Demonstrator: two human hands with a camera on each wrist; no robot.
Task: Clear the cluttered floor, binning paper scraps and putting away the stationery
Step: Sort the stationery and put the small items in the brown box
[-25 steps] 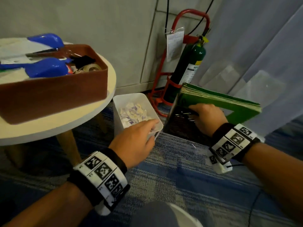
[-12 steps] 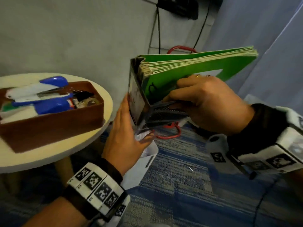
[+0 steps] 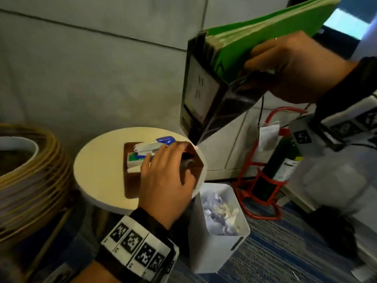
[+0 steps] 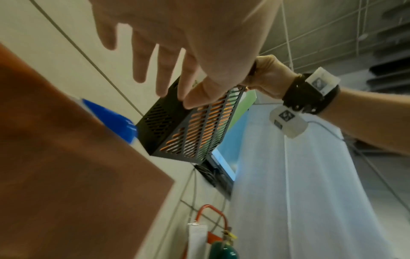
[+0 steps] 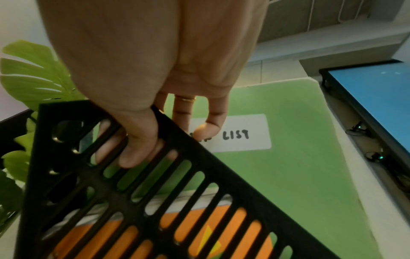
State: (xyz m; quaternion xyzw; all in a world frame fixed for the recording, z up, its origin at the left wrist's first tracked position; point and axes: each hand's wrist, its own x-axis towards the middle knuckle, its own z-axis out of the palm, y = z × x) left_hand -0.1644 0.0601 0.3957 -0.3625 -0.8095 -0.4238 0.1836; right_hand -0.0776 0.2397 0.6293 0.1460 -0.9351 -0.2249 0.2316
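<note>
Left hand [image 3: 163,178]: nearest the head camera, marker band on the wrist. Fingers straight and slightly spread, holding nothing; the left wrist view shows them fanned out with gaps between. The hand hovers over the near right part of the brown tray [image 3: 130,180], whether touching it cannot be told.

Brown tray: sits on the round cream table [image 3: 98,166]. Inside it, a blue and white stapler [image 3: 155,145] lies above a green and white box [image 3: 133,159]; further contents are hidden by the hand.

White bin [image 3: 214,248]: on the blue striped carpet [image 3: 275,252], just right of the table and partly under its edge. Crumpled paper scraps [image 3: 219,211] fill the inside.

Woven basket [image 3: 26,180]: at the left edge, beside the table.

Right hand [image 3: 289,68]: raised, above and right of the table. Fingers and thumb are curled round the slanted upper edge of the black file holder [image 3: 206,94], thumb on the slotted outer wall, fingers inside against a folder; the right wrist view shows this plainly. The holder is in the air, tilted, its lower corner over the far right rim of the table.

Green folder [image 3: 265,31]: stands in the holder, sticking out at the top. Right wrist view shows a white label [image 5: 241,135] on it reading "LIST", and an orange folder [image 5: 199,233] behind the slots.

Fire extinguisher [image 3: 283,166]: green, in a red stand against the wall, beyond the bin.
</note>
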